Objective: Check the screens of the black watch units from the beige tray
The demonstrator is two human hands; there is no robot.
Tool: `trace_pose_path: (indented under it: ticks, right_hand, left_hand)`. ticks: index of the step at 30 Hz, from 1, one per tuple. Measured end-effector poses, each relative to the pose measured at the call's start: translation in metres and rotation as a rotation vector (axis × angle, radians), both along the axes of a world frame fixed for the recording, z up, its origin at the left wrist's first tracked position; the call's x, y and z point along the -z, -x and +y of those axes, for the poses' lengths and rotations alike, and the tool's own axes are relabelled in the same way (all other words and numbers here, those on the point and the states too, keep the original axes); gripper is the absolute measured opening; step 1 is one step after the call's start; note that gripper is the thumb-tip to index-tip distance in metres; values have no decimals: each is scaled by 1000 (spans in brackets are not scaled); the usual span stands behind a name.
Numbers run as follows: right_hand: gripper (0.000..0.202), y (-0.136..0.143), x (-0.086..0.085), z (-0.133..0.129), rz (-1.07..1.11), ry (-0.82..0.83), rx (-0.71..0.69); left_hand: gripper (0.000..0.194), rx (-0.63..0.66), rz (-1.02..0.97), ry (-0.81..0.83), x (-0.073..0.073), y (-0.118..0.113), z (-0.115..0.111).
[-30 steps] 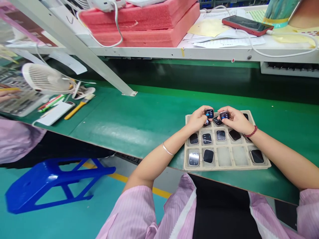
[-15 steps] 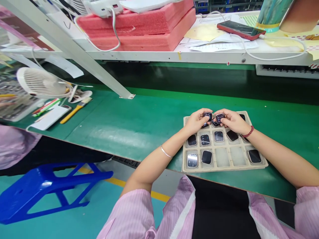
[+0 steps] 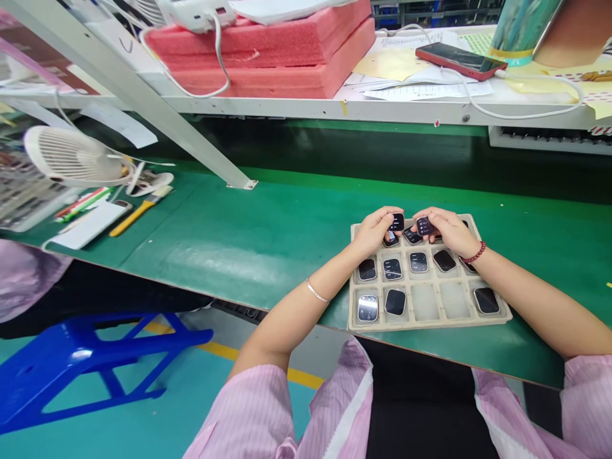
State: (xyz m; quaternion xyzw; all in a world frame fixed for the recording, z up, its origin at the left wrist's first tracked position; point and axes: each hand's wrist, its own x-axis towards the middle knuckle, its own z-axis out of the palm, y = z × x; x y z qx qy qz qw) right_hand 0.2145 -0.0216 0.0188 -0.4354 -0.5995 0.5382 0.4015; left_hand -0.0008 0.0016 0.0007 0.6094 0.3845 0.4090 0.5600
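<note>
Pinched in my left hand (image 3: 374, 231) is a smartwatch without a strap (image 3: 396, 222), its screen lit. My right hand (image 3: 449, 229) grips a second strapless smartwatch (image 3: 424, 225), also lit, a short way to the right of the first. Both are held over the back row of a beige compartment tray (image 3: 433, 323). Several more watch bodies lie in its pockets, among them a lit one (image 3: 393, 269), a dark one (image 3: 445, 260) and one in the front row (image 3: 395, 301). Two front-row pockets hold no watch. My hands partly hide the back row.
The tray rests on a green worktable (image 3: 268, 248). Further left are a white fan (image 3: 74, 153), a yellow-handled brush (image 3: 138, 213) and a white phone-like device (image 3: 93, 224). A shelf above bears red foam blocks (image 3: 268, 51) and a phone (image 3: 459, 60). A blue stool (image 3: 90, 357) and a person's sleeve (image 3: 26, 277) are at left.
Both thumbs have shifted off the screens towards the edges, so more of each lit display shows. The two watches have moved slightly apart. The camera view has shifted a little.
</note>
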Motion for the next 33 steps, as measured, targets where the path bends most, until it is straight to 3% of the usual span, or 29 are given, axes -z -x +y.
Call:
trace_pose_path:
  ticks: [5, 11, 18, 33]
  right_hand:
    - [46, 1, 2, 0, -63, -92, 33]
    - [42, 3, 1, -2, -57, -149, -17]
    - [27, 1, -2, -3, -68, -16, -25]
    - [25, 2, -4, -2, -77, 3, -31]
  left_hand:
    - [44, 29, -91, -30, 0, -2, 0]
    - [43, 35, -79, -28, -3, -2, -4]
    - [24, 34, -6, 20, -10, -2, -6]
    - [21, 1, 22, 37, -13, -3, -8]
